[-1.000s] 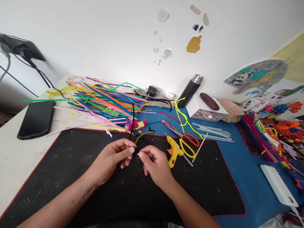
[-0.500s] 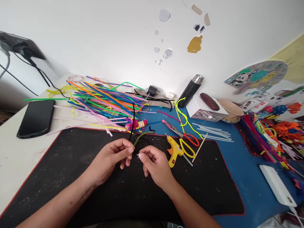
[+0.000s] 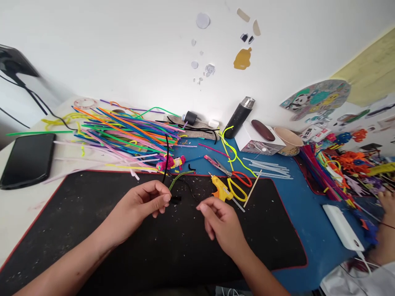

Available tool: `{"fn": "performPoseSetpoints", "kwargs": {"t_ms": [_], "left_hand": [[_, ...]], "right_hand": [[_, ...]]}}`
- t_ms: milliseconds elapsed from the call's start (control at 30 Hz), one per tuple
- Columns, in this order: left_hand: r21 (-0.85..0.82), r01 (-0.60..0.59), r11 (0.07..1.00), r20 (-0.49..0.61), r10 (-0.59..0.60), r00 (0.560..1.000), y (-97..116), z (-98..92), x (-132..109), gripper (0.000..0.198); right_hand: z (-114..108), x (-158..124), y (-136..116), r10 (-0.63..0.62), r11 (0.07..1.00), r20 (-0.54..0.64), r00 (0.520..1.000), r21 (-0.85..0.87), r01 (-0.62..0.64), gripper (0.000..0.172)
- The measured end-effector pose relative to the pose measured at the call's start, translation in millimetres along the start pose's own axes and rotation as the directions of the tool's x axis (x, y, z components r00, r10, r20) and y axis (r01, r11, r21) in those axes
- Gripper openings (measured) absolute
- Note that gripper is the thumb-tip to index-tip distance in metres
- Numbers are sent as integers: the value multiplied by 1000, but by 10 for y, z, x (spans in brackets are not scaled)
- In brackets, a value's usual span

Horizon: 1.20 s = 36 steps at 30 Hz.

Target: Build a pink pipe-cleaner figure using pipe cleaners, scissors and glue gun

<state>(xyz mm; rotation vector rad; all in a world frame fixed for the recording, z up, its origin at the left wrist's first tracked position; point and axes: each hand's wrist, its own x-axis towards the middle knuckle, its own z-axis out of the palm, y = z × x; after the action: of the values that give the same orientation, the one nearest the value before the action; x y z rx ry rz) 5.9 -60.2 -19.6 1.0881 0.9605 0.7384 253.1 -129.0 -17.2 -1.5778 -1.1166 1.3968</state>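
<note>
A dark phone (image 3: 28, 160) lies on the white counter (image 3: 18, 213), left of the black mat (image 3: 138, 255). A heap of colored pipe cleaners (image 3: 129, 133) spreads beyond the mat's far edge. The person's left hand (image 3: 148, 201) is above the mat, thumb and forefinger pinching a black pipe cleaner (image 3: 167, 160), which rises past the mat's far edge. A green stem (image 3: 177, 177) reaches the same fingertips; whether it is gripped cannot be told. Just beyond that edge lies a pink-and-yellow bundle (image 3: 162, 166). The right hand (image 3: 224, 224) is also above the mat, fingers curled, thumb near forefinger; whether they hold anything thin cannot be told. A yellow glue gun (image 3: 221, 189), scissors (image 3: 228, 172) and a wooden stick (image 3: 253, 188) lie along the mat's far edge. Right of the mat are a white device (image 3: 343, 228) and another person's hand (image 3: 387, 203).
</note>
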Motion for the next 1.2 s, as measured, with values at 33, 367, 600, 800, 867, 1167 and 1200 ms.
{"fn": "performPoseSetpoints", "kwargs": {"t_ms": [33, 367, 600, 800, 867, 1167, 1200], "left_hand": [[34, -12, 999, 27, 12, 1000, 20, 12, 5, 38], [144, 63, 988, 326, -107, 939, 40, 591, 237, 22], [259, 60, 964, 356, -152, 922, -160, 946, 391, 16], [294, -13, 956, 336, -91, 937, -169, 1032, 432, 16], [298, -25, 954, 322, -76, 944, -195, 1047, 427, 15], [220, -58, 974, 308, -13, 951, -232, 1170, 222, 6], [196, -77, 978, 317, 11, 948, -222, 1189, 202, 6]], "right_hand": [[-104, -47, 34, 21, 1000, -54, 998, -1, -21, 47], [-620, -120, 263, 205, 976, -302, 931, 139, -170, 75], [-628, -79, 337, 289, 943, -231, 929, 235, -235, 68], [-658, -70, 367, 314, 929, -217, 924, 270, -253, 65], [-660, -72, 363, 309, 931, -198, 930, 262, -253, 67], [-604, -47, 392, 235, 966, -170, 957, 150, -211, 67], [-598, -42, 398, 227, 969, -168, 959, 139, -205, 68]]}}
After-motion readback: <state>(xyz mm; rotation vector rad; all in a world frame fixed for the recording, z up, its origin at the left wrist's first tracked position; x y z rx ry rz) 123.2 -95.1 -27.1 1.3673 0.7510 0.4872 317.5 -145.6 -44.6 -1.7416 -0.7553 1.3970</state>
